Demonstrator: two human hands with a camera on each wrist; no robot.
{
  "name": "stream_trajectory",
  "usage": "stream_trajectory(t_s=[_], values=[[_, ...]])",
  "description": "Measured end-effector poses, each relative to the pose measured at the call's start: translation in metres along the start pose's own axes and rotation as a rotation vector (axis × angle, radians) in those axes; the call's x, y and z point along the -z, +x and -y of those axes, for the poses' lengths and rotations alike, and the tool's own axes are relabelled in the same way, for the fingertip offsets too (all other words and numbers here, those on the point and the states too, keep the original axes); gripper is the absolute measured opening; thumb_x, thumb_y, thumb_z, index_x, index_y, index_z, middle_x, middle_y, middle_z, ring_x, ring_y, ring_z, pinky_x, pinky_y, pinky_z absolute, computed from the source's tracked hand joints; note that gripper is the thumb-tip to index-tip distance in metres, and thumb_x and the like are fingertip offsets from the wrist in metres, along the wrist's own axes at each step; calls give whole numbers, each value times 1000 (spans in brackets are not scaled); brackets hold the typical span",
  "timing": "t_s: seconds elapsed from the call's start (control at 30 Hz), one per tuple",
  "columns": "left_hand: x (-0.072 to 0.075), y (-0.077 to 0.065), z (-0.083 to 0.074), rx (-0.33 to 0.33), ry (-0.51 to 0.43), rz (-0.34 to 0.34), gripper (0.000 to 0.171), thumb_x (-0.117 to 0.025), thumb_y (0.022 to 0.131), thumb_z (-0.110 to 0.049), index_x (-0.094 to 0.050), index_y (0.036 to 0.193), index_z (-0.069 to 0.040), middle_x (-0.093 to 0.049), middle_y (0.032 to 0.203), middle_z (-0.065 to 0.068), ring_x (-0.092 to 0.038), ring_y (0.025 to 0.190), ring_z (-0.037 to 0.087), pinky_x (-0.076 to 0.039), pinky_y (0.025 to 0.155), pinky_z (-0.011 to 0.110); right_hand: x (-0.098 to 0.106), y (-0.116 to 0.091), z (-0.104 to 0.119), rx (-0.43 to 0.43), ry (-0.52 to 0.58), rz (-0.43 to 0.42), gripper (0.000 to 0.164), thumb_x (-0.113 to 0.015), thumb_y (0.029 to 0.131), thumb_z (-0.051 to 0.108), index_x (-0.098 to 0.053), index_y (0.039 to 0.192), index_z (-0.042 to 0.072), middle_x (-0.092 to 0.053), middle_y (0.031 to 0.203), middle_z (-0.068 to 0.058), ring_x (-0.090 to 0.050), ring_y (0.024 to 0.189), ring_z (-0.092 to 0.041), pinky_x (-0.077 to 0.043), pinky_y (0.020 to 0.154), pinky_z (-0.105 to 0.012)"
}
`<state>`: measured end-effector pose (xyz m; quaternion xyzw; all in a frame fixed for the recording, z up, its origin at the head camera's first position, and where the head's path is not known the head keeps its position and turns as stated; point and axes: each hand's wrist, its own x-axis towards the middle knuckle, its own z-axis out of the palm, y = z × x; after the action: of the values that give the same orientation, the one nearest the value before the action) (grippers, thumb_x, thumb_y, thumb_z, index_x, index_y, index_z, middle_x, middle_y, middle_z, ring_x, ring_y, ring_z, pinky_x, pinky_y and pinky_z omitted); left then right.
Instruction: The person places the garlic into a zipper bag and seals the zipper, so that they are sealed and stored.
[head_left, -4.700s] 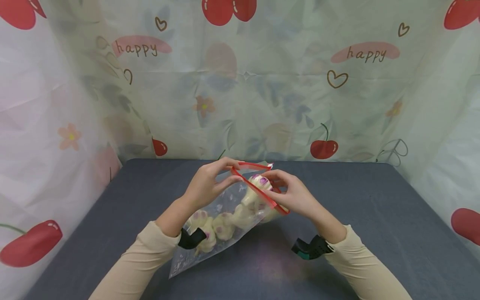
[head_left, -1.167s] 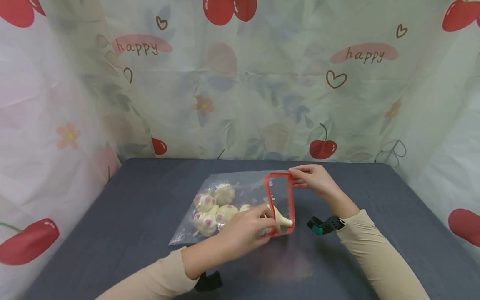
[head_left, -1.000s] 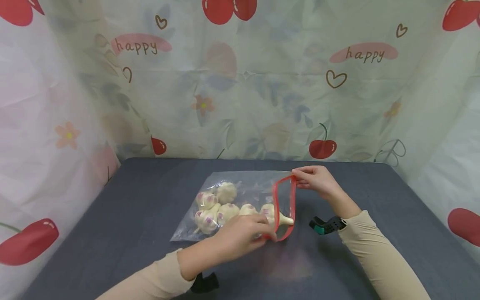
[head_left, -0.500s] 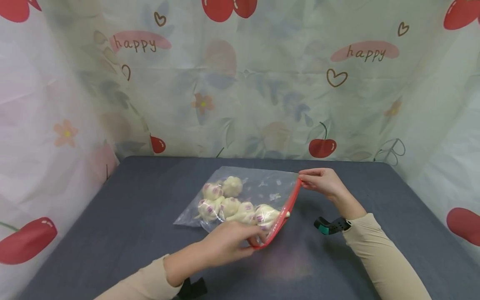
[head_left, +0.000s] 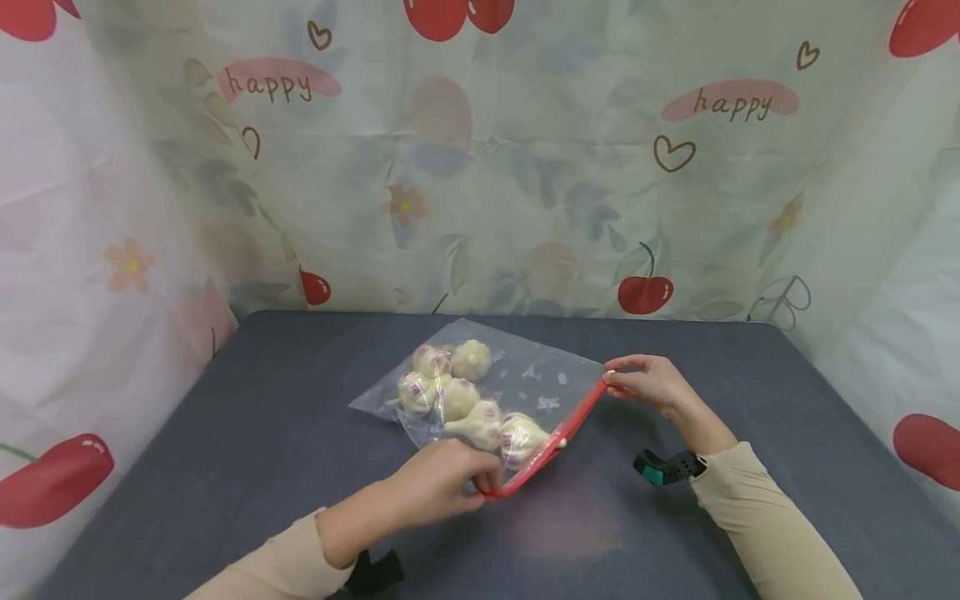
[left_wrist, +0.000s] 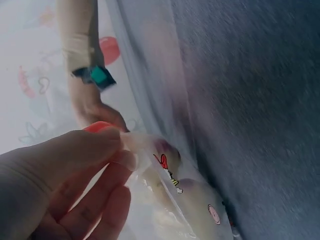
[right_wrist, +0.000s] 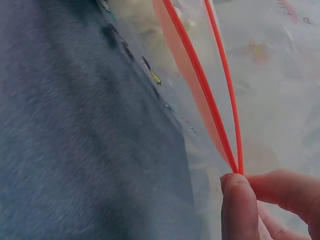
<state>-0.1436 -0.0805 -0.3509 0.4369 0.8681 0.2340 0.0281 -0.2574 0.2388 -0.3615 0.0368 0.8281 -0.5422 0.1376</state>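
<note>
A clear zip bag with a red zip edge holds several garlic bulbs. One bulb lies right by the mouth, its stem tip poking past the red edge. My left hand pinches the near corner of that edge between thumb and fingers. At the far corner, my right hand pinches the other end. In the right wrist view the two red strips stand apart along the mouth and meet at my right thumb and finger.
The bag is over a dark grey cloth-covered table. Behind it hangs a pale curtain printed with cherries and hearts, with more curtain at both sides. Each wrist wears a black camera strap.
Earlier both hands were at the mouth around a bulb. Since then the red edge has been drawn out into a slanting line, the left hand moving nearer and leftward, the right hand to the right.
</note>
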Motion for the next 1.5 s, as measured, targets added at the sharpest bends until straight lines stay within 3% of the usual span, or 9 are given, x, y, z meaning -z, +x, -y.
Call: stream_trajectory(t_s=[0.13,0.33,0.57,0.77,1.07,1.33,1.5], values=[[0,-2,8,59,-20,37,18,-67,77,0,-66,80,-17,-70,79,-6,-63,74,0,-46,64,12,2,-2,-7,-8,3,43,46,-63,89,15,-49,126,-9,-66,81,4,-68,72,-5,-57,76,-26],[-3,-3,14,81,-53,68,18,-66,76,1,-65,80,-16,-69,81,-5,-63,77,3,-48,66,14,4,-5,-12,14,-36,138,41,-58,91,13,-46,124,-8,-65,79,2,-64,69,-6,-57,71,-26],[-5,-6,17,110,-4,98,19,-66,75,2,-65,80,-16,-68,80,-5,-64,77,5,-49,66,16,6,-8,-14,33,-116,226,46,-58,90,12,-34,126,-6,-67,85,-4,-63,69,-8,-57,72,-29],[-3,-11,23,102,26,99,18,-68,77,2,-64,76,-16,-67,76,-6,-61,72,3,-47,63,15,8,-13,-17,28,-127,269,41,-57,92,13,-32,119,-4,-68,86,-4,-62,67,-8,-57,69,-27],[1,-14,23,79,3,103,17,-69,77,2,-65,76,-15,-69,79,-7,-63,74,2,-48,65,15,7,-14,-17,20,-120,265,36,-57,92,13,-33,113,-3,-67,83,-4,-63,66,-7,-57,68,-26],[-4,-9,22,115,-11,127,17,-66,76,0,-65,79,-16,-66,80,-7,-60,77,2,-49,68,16,6,-18,-18,19,-87,231,38,-59,93,17,-35,114,-4,-66,92,-10,-65,74,-9,-57,73,-29],[-3,-7,19,119,-18,161,16,-69,77,-2,-63,80,-17,-65,80,-8,-59,77,2,-48,68,15,5,-21,-19,6,-27,213,37,-59,93,19,-37,114,-3,-67,88,-6,-67,77,-10,-57,76,-31]])
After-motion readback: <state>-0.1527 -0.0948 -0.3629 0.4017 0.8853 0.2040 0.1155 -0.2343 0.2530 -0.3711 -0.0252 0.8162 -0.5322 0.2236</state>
